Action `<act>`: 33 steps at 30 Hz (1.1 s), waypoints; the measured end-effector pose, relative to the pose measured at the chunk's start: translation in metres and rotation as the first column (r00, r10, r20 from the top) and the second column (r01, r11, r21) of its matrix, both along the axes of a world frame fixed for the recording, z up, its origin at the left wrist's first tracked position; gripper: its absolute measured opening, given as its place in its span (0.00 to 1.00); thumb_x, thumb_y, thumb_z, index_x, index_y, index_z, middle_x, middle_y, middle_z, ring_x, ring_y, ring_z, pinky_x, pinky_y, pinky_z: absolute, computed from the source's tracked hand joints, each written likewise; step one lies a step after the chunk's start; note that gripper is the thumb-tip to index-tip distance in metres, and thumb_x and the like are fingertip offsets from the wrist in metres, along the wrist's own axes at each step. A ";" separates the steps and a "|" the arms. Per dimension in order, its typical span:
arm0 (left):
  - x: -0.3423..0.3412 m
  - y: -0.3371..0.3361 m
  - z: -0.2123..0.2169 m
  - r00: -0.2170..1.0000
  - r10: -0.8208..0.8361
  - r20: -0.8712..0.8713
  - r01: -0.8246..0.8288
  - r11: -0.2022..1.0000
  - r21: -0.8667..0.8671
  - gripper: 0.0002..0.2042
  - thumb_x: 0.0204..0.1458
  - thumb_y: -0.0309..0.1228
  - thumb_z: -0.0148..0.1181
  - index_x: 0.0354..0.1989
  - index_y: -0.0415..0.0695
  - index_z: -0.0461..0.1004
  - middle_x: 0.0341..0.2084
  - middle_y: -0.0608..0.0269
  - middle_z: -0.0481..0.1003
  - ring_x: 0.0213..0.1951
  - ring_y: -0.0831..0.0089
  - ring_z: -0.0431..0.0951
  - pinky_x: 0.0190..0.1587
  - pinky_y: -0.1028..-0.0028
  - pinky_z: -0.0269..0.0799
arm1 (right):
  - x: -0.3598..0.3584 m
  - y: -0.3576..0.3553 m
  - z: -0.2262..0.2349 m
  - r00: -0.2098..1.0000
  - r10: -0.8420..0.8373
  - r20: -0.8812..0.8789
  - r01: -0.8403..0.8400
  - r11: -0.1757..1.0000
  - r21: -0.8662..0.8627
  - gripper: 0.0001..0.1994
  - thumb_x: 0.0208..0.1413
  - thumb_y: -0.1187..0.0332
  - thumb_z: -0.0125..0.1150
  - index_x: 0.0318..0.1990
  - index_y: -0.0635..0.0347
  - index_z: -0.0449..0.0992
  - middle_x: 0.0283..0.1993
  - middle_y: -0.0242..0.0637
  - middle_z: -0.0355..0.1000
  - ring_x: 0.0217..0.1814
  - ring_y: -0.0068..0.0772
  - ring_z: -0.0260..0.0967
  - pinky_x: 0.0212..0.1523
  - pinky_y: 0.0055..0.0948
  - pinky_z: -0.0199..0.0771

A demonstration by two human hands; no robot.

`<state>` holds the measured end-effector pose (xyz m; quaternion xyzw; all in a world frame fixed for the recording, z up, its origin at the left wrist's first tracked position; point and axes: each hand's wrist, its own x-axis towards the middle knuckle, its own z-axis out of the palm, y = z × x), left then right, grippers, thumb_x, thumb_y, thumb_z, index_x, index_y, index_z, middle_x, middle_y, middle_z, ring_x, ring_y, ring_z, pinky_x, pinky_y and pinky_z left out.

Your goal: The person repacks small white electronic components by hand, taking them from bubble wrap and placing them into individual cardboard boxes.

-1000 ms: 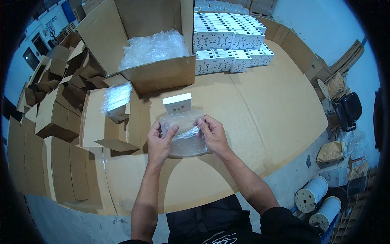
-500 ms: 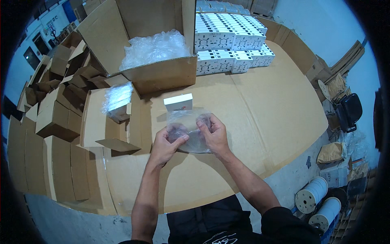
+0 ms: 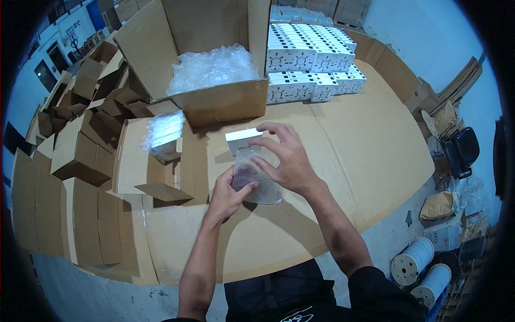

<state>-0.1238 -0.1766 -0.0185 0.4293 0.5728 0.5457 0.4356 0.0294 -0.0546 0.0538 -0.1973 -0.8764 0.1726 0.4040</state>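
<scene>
My left hand [image 3: 229, 194] grips the lower edge of a clear plastic bag [image 3: 253, 174] held just above the cardboard-covered table [image 3: 348, 155]. My right hand [image 3: 287, 155] reaches forward over the bag, fingers spread, fingertips at a small white box [image 3: 242, 140] lying on the table just beyond the bag. The right hand touches the bag's upper edge; whether it grips the box I cannot tell.
A large open carton [image 3: 214, 80] filled with clear plastic bags stands behind the white box. Rows of white printed boxes [image 3: 311, 61] are stacked at the back right. Folded cartons [image 3: 80, 150] pile at the left, one holding a bundle of bags [image 3: 162, 131].
The right hand let go of the bag's side and reached forward to the white box. The left hand shifted to the bag's lower edge, and the bag now stands more upright.
</scene>
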 end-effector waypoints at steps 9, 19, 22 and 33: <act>-0.003 0.004 0.003 0.996 0.061 -0.070 -0.059 0.998 0.031 0.20 0.53 0.27 0.72 0.53 0.38 0.75 0.42 0.59 0.81 0.45 0.73 0.80 0.51 0.69 0.76 | -0.011 0.000 0.012 0.964 0.136 0.227 -0.130 0.991 -0.040 0.08 0.49 0.74 0.71 0.38 0.57 0.80 0.51 0.38 0.74 0.55 0.42 0.71 0.55 0.42 0.72; -0.003 0.002 0.008 0.993 0.111 -0.029 -0.111 0.994 0.009 0.22 0.52 0.25 0.72 0.55 0.39 0.74 0.44 0.59 0.81 0.46 0.72 0.80 0.51 0.68 0.76 | -0.018 0.027 0.029 0.739 0.478 0.475 -0.387 0.878 -0.282 0.11 0.53 0.70 0.63 0.45 0.58 0.82 0.39 0.47 0.81 0.34 0.49 0.77 0.42 0.41 0.80; -0.007 0.000 0.007 0.998 0.061 -0.028 -0.060 0.998 0.029 0.27 0.47 0.25 0.75 0.57 0.39 0.73 0.44 0.58 0.80 0.48 0.71 0.80 0.52 0.67 0.76 | -0.021 0.033 0.036 0.693 0.492 0.527 -0.367 0.870 -0.330 0.15 0.54 0.68 0.63 0.49 0.53 0.83 0.41 0.46 0.82 0.31 0.44 0.77 0.39 0.37 0.81; -0.013 -0.003 0.008 0.984 -0.012 -0.180 -0.009 0.993 -0.117 0.34 0.36 0.28 0.82 0.56 0.40 0.73 0.44 0.58 0.80 0.46 0.70 0.80 0.53 0.67 0.76 | -0.022 0.040 0.042 0.703 0.589 0.399 -0.428 0.798 -0.424 0.15 0.55 0.67 0.64 0.50 0.55 0.84 0.44 0.39 0.83 0.32 0.36 0.79 0.37 0.35 0.81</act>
